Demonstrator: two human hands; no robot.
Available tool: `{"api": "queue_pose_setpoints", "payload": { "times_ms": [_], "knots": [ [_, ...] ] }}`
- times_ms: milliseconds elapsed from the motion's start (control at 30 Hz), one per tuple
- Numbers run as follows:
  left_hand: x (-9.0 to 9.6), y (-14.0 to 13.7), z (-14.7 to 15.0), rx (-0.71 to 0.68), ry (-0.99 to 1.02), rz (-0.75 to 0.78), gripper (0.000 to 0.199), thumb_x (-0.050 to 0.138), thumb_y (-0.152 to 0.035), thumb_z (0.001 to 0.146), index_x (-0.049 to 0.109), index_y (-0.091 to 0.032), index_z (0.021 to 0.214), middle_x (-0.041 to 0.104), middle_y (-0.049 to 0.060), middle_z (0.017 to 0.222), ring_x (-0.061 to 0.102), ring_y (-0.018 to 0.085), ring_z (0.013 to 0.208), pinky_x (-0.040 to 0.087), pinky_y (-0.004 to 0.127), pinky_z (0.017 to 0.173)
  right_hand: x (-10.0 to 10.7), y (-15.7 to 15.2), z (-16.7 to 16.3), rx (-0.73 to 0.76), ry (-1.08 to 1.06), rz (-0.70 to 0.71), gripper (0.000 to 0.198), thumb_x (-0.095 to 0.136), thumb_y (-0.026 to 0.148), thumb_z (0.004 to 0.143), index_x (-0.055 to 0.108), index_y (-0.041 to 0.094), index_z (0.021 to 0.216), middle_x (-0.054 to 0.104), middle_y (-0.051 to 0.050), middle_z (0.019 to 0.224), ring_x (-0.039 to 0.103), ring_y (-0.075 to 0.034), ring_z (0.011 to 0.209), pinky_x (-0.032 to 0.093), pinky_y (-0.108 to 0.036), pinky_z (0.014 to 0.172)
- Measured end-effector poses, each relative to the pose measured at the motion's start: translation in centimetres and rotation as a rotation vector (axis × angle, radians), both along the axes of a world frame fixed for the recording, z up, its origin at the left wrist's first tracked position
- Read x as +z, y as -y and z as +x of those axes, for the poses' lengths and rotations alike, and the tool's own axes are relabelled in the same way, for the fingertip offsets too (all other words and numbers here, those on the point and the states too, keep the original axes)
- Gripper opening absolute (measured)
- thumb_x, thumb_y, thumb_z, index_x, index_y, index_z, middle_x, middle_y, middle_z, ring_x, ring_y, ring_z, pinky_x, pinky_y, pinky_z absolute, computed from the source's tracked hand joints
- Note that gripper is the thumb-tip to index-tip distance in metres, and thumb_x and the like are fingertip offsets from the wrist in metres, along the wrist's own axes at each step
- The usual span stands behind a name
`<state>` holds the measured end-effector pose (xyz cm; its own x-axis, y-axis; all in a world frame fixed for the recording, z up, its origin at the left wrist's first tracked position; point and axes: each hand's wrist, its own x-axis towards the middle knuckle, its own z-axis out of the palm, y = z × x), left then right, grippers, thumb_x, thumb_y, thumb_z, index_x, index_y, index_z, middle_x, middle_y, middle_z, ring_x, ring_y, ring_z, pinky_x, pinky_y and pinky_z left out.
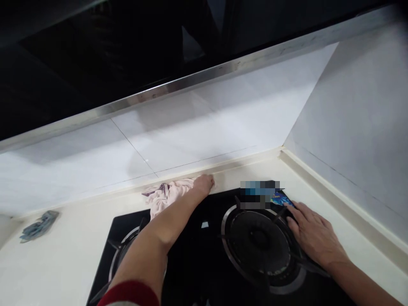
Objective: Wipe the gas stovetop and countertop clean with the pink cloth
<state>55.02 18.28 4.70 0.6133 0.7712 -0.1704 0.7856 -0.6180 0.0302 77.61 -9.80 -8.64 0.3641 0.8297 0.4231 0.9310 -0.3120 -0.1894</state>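
left cuff (132,291): dark red | adjoining cloth (121,303): greyish, seemingly | fingers (303,210): bare

A pale pink was shown by the crumpled cloth (174,193), which was marked with a dark purple edging, while a muted grey-blue was shown by the rag (40,226) and a deep red by the sleeve cuff (129,292), bordered with pale grey. The hob (191,259) was finished in glossy black, its dark burner (259,238) was circled by a silver ring (224,231), and its sticker (281,198) was coloured vivid blue. Cream was spread over the countertop (68,259), the whitish wall tiles (197,123) were crossed by thin dark lines, and the shiny black hood (127,55) was edged with a silvery strip (178,83).
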Motion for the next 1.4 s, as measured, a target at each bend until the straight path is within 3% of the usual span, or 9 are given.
{"api": "queue_pose_setpoints", "payload": {
  "times_ms": [133,233,433,567,700,800,1067,1267,1400],
  "knots": [
    [-0.6,3.6,-5.0,-0.136,0.054,0.066,0.034,0.041,-0.029,0.103,0.064,-0.025,0.128,0.059,0.009,0.136,0.053,0.024,0.129,0.046,0.039,0.107,0.0,-0.2,-0.2,-0.005,-0.013,0.010,0.049,0.032,0.038,0.100,0.052,0.022,0.142,0.054,-0.011,0.147,0.047,-0.030,0.138,0.041,-0.053,0.112],
    [-1.3,5.1,-6.8,-0.212,0.098,0.109,0.046,0.044,-0.043,0.102,0.054,-0.021,0.140,0.044,0.012,0.154,0.036,0.029,0.145,0.033,0.044,0.120,0.4,-0.3,-0.4,-0.015,-0.008,0.011,0.048,0.033,0.036,0.100,0.053,0.022,0.141,0.055,-0.010,0.146,0.047,-0.029,0.138,0.041,-0.051,0.112],
    [-2.5,3.0,-3.1,-0.249,0.068,0.057,0.065,0.032,-0.058,0.102,0.035,-0.019,0.154,0.029,0.011,0.166,0.017,0.029,0.156,0.019,0.050,0.126,0.9,-0.2,-0.5,-0.017,0.017,-0.026,0.049,0.029,0.036,0.102,0.053,0.019,0.141,0.053,-0.010,0.148,0.046,-0.030,0.139,0.039,-0.050,0.113],
    [-2.0,2.4,-1.1,-0.236,0.069,0.065,0.067,0.031,-0.058,0.102,0.037,-0.014,0.153,0.031,0.013,0.165,0.022,0.028,0.155,0.019,0.045,0.126,0.7,-0.1,-0.4,-0.011,0.011,-0.023,0.049,0.029,0.036,0.102,0.053,0.020,0.141,0.054,-0.010,0.147,0.047,-0.030,0.138,0.040,-0.051,0.112],
    [-1.9,4.6,-3.4,-0.277,0.076,0.067,0.068,0.034,-0.064,0.100,0.046,-0.016,0.147,0.042,0.010,0.159,0.031,0.023,0.152,0.022,0.036,0.126,0.1,-0.2,-0.3,-0.010,-0.007,0.016,0.049,0.030,0.037,0.101,0.052,0.021,0.141,0.053,-0.011,0.148,0.046,-0.030,0.138,0.040,-0.052,0.112],
    [-2.0,5.1,-4.4,-0.287,0.084,0.039,0.072,0.035,-0.069,0.098,0.046,-0.018,0.148,0.042,0.009,0.160,0.032,0.022,0.151,0.021,0.034,0.126,0.0,-0.3,-0.3,-0.010,-0.010,0.020,0.049,0.030,0.037,0.101,0.052,0.021,0.141,0.054,-0.012,0.147,0.047,-0.031,0.138,0.039,-0.054,0.112],
    [-1.2,2.1,1.1,-0.261,0.054,-0.001,0.079,0.034,-0.072,0.095,0.042,-0.014,0.149,0.035,0.016,0.162,0.027,0.031,0.152,0.025,0.048,0.122,0.4,-0.3,-0.4,-0.021,-0.039,-0.005,0.050,0.031,0.037,0.100,0.053,0.023,0.142,0.054,-0.010,0.147,0.046,-0.029,0.139,0.041,-0.052,0.111],
    [-1.3,4.6,-3.6,-0.288,0.033,-0.026,0.078,0.039,-0.077,0.091,0.043,-0.025,0.150,0.039,0.007,0.162,0.031,0.027,0.151,0.026,0.049,0.123,0.1,-0.4,-0.4,-0.014,-0.023,0.020,0.049,0.029,0.037,0.101,0.056,0.020,0.138,0.054,-0.011,0.147,0.048,-0.030,0.138,0.041,-0.053,0.112],
    [-1.5,4.5,-2.3,-0.329,0.031,-0.014,0.077,0.044,-0.076,0.090,0.050,-0.022,0.145,0.043,0.011,0.159,0.033,0.030,0.149,0.022,0.049,0.124,0.3,-0.4,-0.5,-0.020,-0.013,0.011,0.048,0.032,0.035,0.099,0.055,0.022,0.139,0.056,-0.010,0.145,0.048,-0.029,0.137,0.040,-0.051,0.112]
  ]
}}
